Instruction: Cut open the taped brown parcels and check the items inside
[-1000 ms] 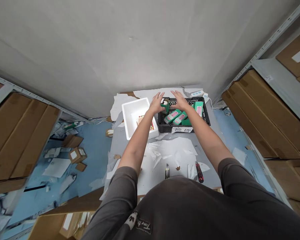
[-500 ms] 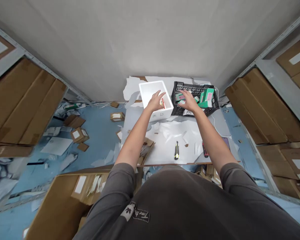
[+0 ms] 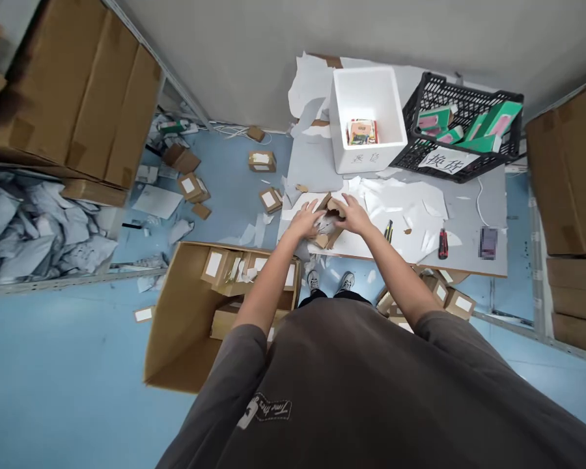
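Our L hand (image 3: pixel 305 221) and R hand (image 3: pixel 352 214) grasp an open carton (image 3: pixel 333 238), pale filler (image 3: pixel 325 225) still inside, w/ green boxes (image 3: pixel 433 120) already in the crate (image 3: pixel 410 156) at 2 o'clock.

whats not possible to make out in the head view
Head view:
Left side of the small open brown cardboard box: hidden by the left hand; its pale contents too small.
Dark rectangular phone-like object: face blurred.
Flat colourful packs in the white rectangular box: print too small.
Brown cardboard carton at right: cut off by the edge.
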Tool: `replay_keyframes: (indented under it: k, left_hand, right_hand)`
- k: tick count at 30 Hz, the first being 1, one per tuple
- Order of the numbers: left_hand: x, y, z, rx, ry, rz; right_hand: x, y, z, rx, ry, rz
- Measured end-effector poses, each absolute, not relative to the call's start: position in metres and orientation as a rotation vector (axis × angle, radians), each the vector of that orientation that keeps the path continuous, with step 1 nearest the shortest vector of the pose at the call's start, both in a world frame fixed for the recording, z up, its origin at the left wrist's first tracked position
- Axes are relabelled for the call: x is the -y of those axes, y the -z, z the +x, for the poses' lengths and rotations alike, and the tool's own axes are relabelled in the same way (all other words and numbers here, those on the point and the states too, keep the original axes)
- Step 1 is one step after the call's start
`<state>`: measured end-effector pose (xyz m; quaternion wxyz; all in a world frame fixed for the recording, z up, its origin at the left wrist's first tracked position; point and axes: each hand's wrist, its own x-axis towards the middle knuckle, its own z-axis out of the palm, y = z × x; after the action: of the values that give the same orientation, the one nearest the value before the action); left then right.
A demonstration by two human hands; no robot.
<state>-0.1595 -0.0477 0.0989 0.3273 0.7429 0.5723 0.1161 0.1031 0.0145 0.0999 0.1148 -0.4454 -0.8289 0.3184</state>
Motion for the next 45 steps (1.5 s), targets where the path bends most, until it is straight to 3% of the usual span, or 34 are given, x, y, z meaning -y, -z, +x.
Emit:
replay_keyframes:
  k: [7, 11, 17, 21, 31, 39, 45]
  left_hand:
    - [0.113, -0.043, -0.128, -1.538, -0.354, 1.819]
    - [0.119, -0.038, -0.122, -1.549, -0.38, 1.761]
    - [0.112, -0.097, -0.103, -1.631, 0.068, 2.105]
    - [0.104, -0.15, -0.052, -1.598, 0.138, 2.282]
    - [0.124, -0.211, 0.237, -1.096, 0.038, 2.681]
    - [0.259, -0.211, 0.507, -0.417, 0.097, 2.838]
    - [0.35, -0.201, 0.629, -0.097, 0.192, 2.847]
  right_hand:
    - [0.084, -0.045, 0.109, 2.575, -1.032, -1.635]
    - [0.099, -0.039, 0.107, 2.498, -0.97, -1.667]
    - [0.096, -0.081, 0.13, 2.543, -0.778, -1.655]
    - [0.104, -0.123, 0.187, 2.449, -0.633, -1.703]
    - [0.222, -0.194, 0.459, 1.965, -0.339, -2.048]
    - [0.444, -0.198, 0.669, 1.453, -0.23, -2.5]
    - [0.564, -0.176, 0.756, 1.045, -0.427, -2.736]
